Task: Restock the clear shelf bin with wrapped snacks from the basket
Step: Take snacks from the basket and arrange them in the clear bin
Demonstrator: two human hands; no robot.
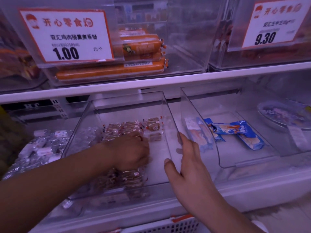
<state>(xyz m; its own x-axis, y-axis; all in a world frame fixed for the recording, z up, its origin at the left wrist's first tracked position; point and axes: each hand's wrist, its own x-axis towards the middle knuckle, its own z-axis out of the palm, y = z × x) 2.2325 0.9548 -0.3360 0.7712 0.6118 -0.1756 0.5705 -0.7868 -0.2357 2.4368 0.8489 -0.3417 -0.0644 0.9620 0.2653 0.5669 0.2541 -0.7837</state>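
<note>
Head view: we have the left hand [134, 149] down inside the clear shelf bin [166, 106], fingers curled over the wrapped snacks [122, 130]; grip looks clenched on one of them near the bin's middle, but the fingertips are hidden under the knuckles, so exactly which packet we cannot tell. Right hand [186, 163] grips the bin's right wall, thumb on the inner face and fingers on the outer, steadying it.

Snacks sit in rows along the bin's left and far side, a few single packets [154, 126] just right of them, and another bunch [124, 179] near the front under our wrist. Right half of the bin floor is bare.

To do this step well, we judge: lay each packet flat and edge to edge with the row already there, fill toward the bare right side, keep the right hand on the wall so the bin doesn't slide or tip, and let go only once the packet is seated. Wrappers look slick, so stacks may slump.

Basket [176, 226] shows only as a white lattice rim at the bottom edge, near us.

Surroundings: white shelf [252, 71] above carries a bin of orange sausages [109, 72] with a 1.00 price tag [67, 36], and a 9.30 tag [276, 24] at right. Right-hand neighbour bin holds blue packets [240, 133]; left one holds silver-wrapped sweets [42, 145]. Dim, purplish light.
</note>
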